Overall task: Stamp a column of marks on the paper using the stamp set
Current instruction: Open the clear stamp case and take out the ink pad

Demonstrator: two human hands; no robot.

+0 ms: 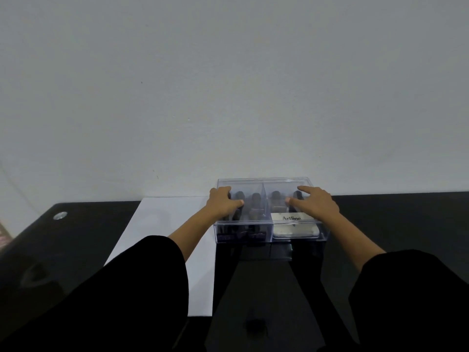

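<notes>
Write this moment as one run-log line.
clear box: lid on, stamps inside | left hand: on lid, fingers bent | right hand: fingers straight on lid | paper: left of box, no marks seen

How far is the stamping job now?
Done: white paper lies left of the clear stamp box, unmarked where visible. In hand: left hand and right hand rest on the closed lid. Left: open it, take a stamp, ink it on the Artline pad, stamp the column.

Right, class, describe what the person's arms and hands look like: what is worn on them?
Both arms wear loose black sleeves, the left sleeve and right sleeve each ending partway down the forearm. The left hand and right hand are bare: no gloves, and no ring or watch shows.
</notes>
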